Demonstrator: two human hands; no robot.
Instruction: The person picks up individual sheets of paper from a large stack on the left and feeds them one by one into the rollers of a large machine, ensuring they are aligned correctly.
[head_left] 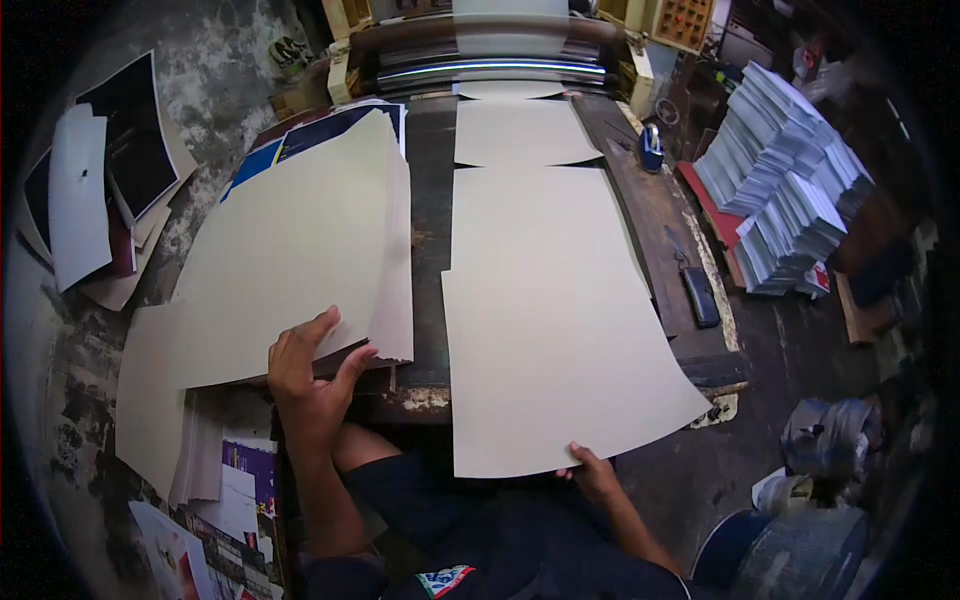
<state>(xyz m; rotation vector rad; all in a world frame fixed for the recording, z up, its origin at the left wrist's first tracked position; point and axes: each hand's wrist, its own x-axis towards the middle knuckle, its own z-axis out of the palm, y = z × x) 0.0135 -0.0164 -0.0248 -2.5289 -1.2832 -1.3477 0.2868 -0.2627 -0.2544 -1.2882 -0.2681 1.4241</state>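
My right hand [590,472] pinches the near edge of a large cream paper sheet [550,330], thumb on top and fingers beneath. That sheet lies nearest me in a line of overlapping cream sheets [525,132] that runs up the middle to a roller machine [490,70]. On the left, my left hand [310,370] is at the near edge of a tall stack of cream sheets [290,240]. Its thumb and fingers are spread, with nothing visibly held between them; whether it touches the stack I cannot tell.
Piles of white-edged paper [770,150] stand at the right. A black case [700,297] and a blue tape dispenser [651,148] rest on the table's right side. Dark printed sheets [140,130] lie far left. A drum [800,560] stands lower right.
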